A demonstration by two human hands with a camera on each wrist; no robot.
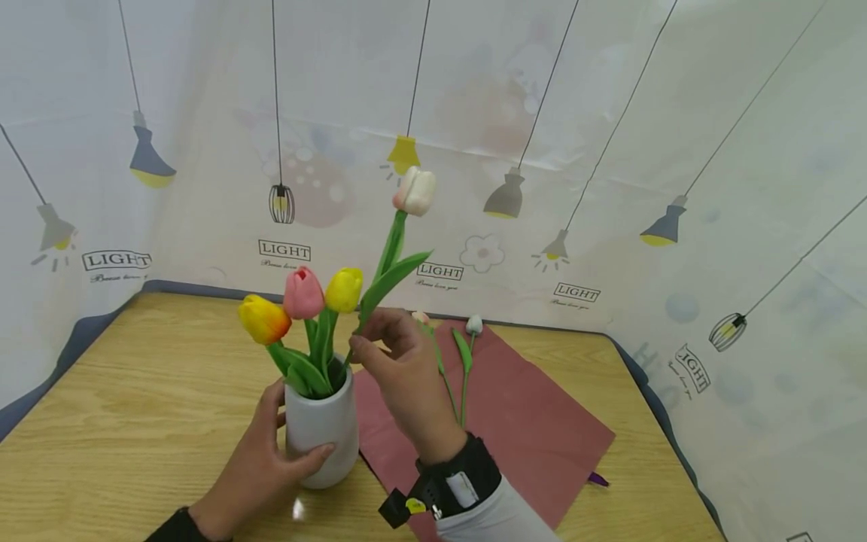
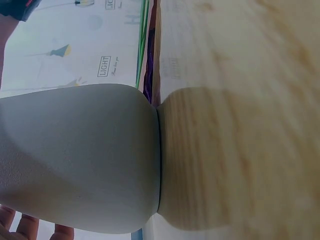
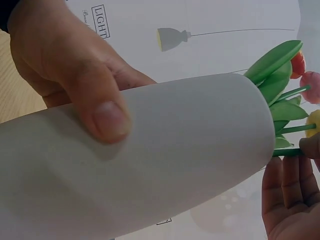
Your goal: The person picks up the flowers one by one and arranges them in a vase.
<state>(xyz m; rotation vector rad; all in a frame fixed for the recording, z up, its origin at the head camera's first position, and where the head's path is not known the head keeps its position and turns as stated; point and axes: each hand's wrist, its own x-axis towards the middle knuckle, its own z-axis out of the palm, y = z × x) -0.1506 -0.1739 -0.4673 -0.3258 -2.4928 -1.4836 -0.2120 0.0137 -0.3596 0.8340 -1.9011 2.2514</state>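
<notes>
A white vase (image 1: 321, 440) stands upright on the table, and my left hand (image 1: 264, 459) grips its side, thumb across the front. Out of its mouth rise a yellow-orange tulip (image 1: 263, 319), a pink tulip (image 1: 304, 293) and a yellow tulip (image 1: 344, 290). My right hand (image 1: 406, 376) pinches the stem of a white tulip (image 1: 415, 191) just above the rim. In the right wrist view the pinched green stem (image 3: 287, 152) reaches the vase mouth; its lower end is hidden inside. The left wrist view shows the vase's base (image 2: 115, 160) on the wood.
Right of the vase lies a dark pink paper sheet (image 1: 521, 421). On it rest a pale grey-white tulip (image 1: 474, 325) and a pale pink flower (image 1: 421, 318), partly behind my right hand. A purple object (image 1: 599, 479) pokes out at the paper's right edge. Lamp-print cloth (image 1: 474, 113) surrounds the table.
</notes>
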